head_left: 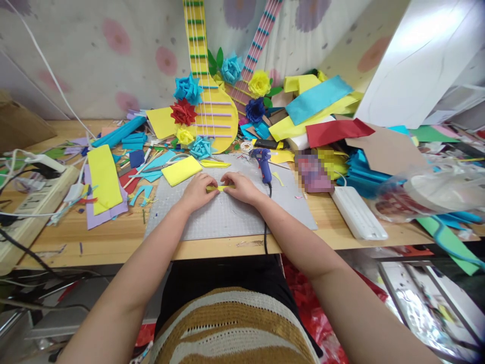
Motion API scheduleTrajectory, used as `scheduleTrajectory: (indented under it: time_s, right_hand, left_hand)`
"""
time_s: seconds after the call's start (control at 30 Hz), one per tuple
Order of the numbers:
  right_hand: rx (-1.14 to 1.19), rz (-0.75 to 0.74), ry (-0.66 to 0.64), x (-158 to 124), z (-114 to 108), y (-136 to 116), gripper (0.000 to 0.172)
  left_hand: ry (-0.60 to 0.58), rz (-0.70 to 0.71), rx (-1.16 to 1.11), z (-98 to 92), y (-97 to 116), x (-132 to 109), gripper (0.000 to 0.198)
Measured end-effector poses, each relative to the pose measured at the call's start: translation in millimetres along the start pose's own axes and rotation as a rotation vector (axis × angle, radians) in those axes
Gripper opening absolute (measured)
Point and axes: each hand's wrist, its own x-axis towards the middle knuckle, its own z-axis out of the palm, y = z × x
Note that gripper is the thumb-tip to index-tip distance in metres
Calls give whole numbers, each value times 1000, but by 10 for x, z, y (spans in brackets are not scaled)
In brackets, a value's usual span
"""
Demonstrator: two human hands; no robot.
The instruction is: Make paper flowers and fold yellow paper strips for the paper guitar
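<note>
Between my two hands, above the grey cutting mat (223, 220), is a narrow strip of yellow paper (225, 188). My left hand (200, 191) pinches its left end, and my right hand (241, 187) pinches the other end. Just beyond my left hand lies a folded yellow paper stack (181, 170), with a thin yellow folded piece (215, 163) beside it. Scissors (166, 163) rest partly under paper behind the stack. To the right of my right hand, a blue hot glue gun (264, 166) sits on the mat, its black cord running toward the table's front edge.
A yellow paper guitar (217, 114) with paper flowers leans at the back. Piled coloured paper (318, 101) covers the back right. On the right are a white power strip (359, 212) and a plastic-wrapped bundle (428, 192); another power strip (36, 207) is at left.
</note>
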Motion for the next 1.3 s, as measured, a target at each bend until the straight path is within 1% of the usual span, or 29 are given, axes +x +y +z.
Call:
scheduleTrajectory:
  time_s: [0.2, 0.23, 0.3, 0.37, 0.43, 0.5, 0.57, 0.6, 0.67, 0.8, 0.9, 1.03, 1.17, 1.3]
  right_hand:
    - [87, -32, 51, -6, 22, -20, 31]
    - [100, -42, 61, -4, 28, -15, 32]
    - [146, -46, 79, 7, 38, 5, 33]
    - [239, -21, 112, 33, 43, 35, 35]
    - [377, 41, 178, 68, 41, 68, 36]
    - [536, 124, 237, 99, 35, 94, 37]
    - [671, 190, 235, 115, 32, 106, 39]
    - [717, 208, 215, 116, 34, 107, 40]
    - [760, 222, 180, 112, 44, 105, 40]
    - [781, 227, 173, 107, 67, 104, 40]
    - [800, 236, 157, 107, 66, 113, 42]
    - [813, 229, 145, 99, 65, 118, 41]
    - [836, 241, 159, 97, 78, 121, 41]
    - [830, 229, 149, 104, 85, 132, 39]
  left_hand:
    - [21, 0, -21, 10, 39, 8, 31]
    - [25, -6, -33, 9, 46, 8, 30]
    - [26, -33, -55, 10, 55, 6, 22]
    - [30, -88, -105, 18, 60, 7, 14]
    - [70, -180, -242, 34, 70, 14, 14]
    - [136, -292, -457, 52, 94, 25, 16]
    - [168, -395, -664, 62, 134, 36, 20]
    - [155, -437, -740, 60, 158, 39, 23]
    - [87, -500, -839, 42, 204, 37, 28]
    - [-89, -552, -942, -22, 253, 18, 37]
    - [-173, -591, -998, -51, 237, 11, 37]
    - [-222, -628, -1003, -54, 201, 14, 31]
    - [-249, -619, -1010, -62, 186, 16, 30]
    - [-233, -611, -1054, -72, 182, 20, 34]
